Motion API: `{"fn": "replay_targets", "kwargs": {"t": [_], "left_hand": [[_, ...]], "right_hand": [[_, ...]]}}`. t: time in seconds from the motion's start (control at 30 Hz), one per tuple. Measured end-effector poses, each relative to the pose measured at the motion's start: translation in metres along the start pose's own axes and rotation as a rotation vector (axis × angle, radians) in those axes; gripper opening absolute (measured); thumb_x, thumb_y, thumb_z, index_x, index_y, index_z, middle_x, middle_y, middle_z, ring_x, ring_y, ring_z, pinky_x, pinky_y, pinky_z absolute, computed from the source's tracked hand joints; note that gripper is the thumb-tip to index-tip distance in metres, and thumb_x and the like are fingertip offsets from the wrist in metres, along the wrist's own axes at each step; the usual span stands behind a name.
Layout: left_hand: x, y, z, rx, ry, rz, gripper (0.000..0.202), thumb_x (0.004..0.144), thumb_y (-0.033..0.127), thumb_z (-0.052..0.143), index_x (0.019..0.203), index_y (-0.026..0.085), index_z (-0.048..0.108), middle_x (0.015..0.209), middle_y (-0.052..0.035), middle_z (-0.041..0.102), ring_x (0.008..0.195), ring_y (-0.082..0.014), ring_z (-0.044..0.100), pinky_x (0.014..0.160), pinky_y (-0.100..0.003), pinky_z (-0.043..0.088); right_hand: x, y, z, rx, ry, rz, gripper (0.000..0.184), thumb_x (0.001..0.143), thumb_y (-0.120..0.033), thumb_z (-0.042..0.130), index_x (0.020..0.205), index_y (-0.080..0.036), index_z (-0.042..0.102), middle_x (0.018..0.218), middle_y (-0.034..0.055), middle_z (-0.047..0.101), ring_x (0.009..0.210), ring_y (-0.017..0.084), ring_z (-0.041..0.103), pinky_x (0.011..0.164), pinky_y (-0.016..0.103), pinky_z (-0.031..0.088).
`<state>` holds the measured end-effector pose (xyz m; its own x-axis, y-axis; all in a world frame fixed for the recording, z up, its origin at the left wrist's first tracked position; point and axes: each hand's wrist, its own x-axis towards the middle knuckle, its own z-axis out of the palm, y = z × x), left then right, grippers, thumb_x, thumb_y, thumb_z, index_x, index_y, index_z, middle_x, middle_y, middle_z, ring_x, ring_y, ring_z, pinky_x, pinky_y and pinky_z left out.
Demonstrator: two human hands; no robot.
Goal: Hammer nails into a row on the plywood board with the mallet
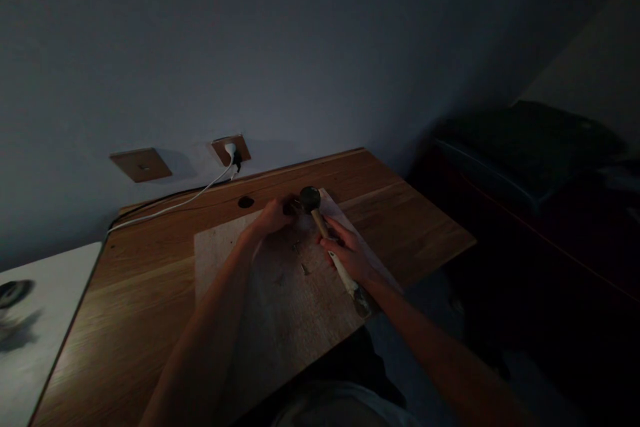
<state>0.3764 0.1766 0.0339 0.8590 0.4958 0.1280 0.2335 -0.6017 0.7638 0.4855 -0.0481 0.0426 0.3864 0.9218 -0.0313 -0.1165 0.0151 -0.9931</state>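
My right hand [347, 252] is wrapped round the handle of a mallet [310, 198] with a dark round head and a light wooden handle. The head is over the far part of a pale wooden board [270, 320]. Close to the left of it, my left hand [274, 216] has its fingertips drawn together; shadow hides what they grip. Between the two hands a small screw or nail [304, 269] is on the board, and another thin metal piece [296, 246] is just behind it.
The board rests on a brown wooden table [410, 220]. White and black cables run along its back edge to a wall socket [231, 149]. A cable hole [245, 202] is behind the board. A white surface [45, 320] adjoins at left; a dark green-topped piece [530, 140] stands right.
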Motion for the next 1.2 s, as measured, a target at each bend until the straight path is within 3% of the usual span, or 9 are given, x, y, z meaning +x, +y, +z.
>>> {"fn": "replay_targets", "kwargs": {"t": [0.1,0.23,0.43,0.6,0.73,0.8,0.93,1.0,1.2], "left_hand": [[-0.005,-0.001,-0.022,0.055,-0.105,-0.049,0.046,0.066,0.024,0.069,0.112,0.016,0.068,0.105,-0.0066,0.074,0.083,-0.0186,0.069,0.074,-0.027,0.054],[-0.015,-0.004,-0.049,0.142,-0.307,-0.094,0.04,0.066,0.034,0.075,0.102,0.018,0.071,0.09,-0.004,0.073,0.08,-0.019,0.068,0.068,-0.025,0.051],[-0.016,0.002,-0.046,0.103,-0.502,-0.022,0.031,0.065,0.037,0.079,0.092,0.021,0.075,0.082,0.0005,0.073,0.076,-0.0172,0.065,0.064,-0.022,0.046],[-0.012,0.008,-0.039,0.233,-0.514,-0.009,0.016,0.064,0.027,0.076,0.079,0.021,0.077,0.077,0.0015,0.074,0.072,-0.0167,0.065,0.064,-0.022,0.044],[-0.012,0.006,-0.041,0.214,-0.509,-0.019,0.014,0.068,0.027,0.071,0.079,0.021,0.078,0.079,-0.0003,0.076,0.075,-0.0178,0.067,0.067,-0.023,0.047],[-0.012,0.002,-0.044,0.187,-0.436,-0.022,0.018,0.072,0.029,0.069,0.085,0.02,0.078,0.082,-0.0012,0.076,0.076,-0.0177,0.068,0.069,-0.023,0.048],[-0.01,-0.007,-0.048,0.216,-0.176,-0.05,0.023,0.074,0.029,0.065,0.09,0.018,0.076,0.086,-0.0038,0.077,0.077,-0.0177,0.068,0.072,-0.024,0.051],[-0.009,-0.009,-0.048,0.237,-0.114,-0.062,0.024,0.072,0.025,0.063,0.092,0.018,0.075,0.087,-0.0037,0.077,0.077,-0.0177,0.069,0.073,-0.025,0.052],[-0.01,-0.009,-0.043,0.266,-0.21,-0.065,0.03,0.071,0.024,0.058,0.093,0.018,0.077,0.087,-0.003,0.077,0.08,-0.0187,0.071,0.074,-0.024,0.053]], "right_hand": [[0.0,0.001,0.0,0.007,0.008,-0.011,0.062,0.081,-0.032,0.066,0.142,-0.026,0.057,0.089,-0.0015,0.065,0.044,0.006,0.049,0.038,0.021,0.039],[-0.001,-0.001,0.002,0.016,0.023,-0.006,0.064,0.08,-0.033,0.067,0.143,-0.026,0.056,0.088,-0.0018,0.065,0.044,0.006,0.049,0.037,0.02,0.038],[0.0,-0.002,0.001,0.047,0.088,-0.01,0.062,0.079,-0.034,0.068,0.14,-0.025,0.057,0.091,-0.0009,0.066,0.044,0.006,0.049,0.036,0.02,0.04],[0.003,0.004,-0.002,0.109,0.167,-0.039,0.064,0.079,-0.033,0.068,0.142,-0.027,0.056,0.089,-0.001,0.067,0.041,0.006,0.047,0.034,0.02,0.037],[0.004,0.006,-0.003,0.117,0.176,-0.037,0.064,0.078,-0.033,0.069,0.141,-0.026,0.057,0.089,-0.0011,0.067,0.042,0.006,0.048,0.034,0.021,0.038],[0.004,0.005,-0.003,0.097,0.168,-0.041,0.062,0.079,-0.033,0.068,0.14,-0.025,0.058,0.09,-0.0007,0.068,0.042,0.006,0.048,0.035,0.021,0.038],[0.002,0.002,-0.002,0.062,0.13,-0.053,0.059,0.08,-0.032,0.068,0.138,-0.026,0.059,0.089,-0.0016,0.067,0.043,0.006,0.048,0.036,0.021,0.039],[0.0,0.001,-0.001,0.061,0.107,-0.05,0.059,0.08,-0.032,0.067,0.138,-0.026,0.059,0.088,-0.0023,0.066,0.043,0.006,0.048,0.036,0.02,0.039],[-0.002,-0.001,0.002,0.029,0.058,-0.021,0.059,0.08,-0.033,0.067,0.138,-0.026,0.058,0.091,-0.0021,0.066,0.044,0.006,0.05,0.037,0.02,0.04]]}}
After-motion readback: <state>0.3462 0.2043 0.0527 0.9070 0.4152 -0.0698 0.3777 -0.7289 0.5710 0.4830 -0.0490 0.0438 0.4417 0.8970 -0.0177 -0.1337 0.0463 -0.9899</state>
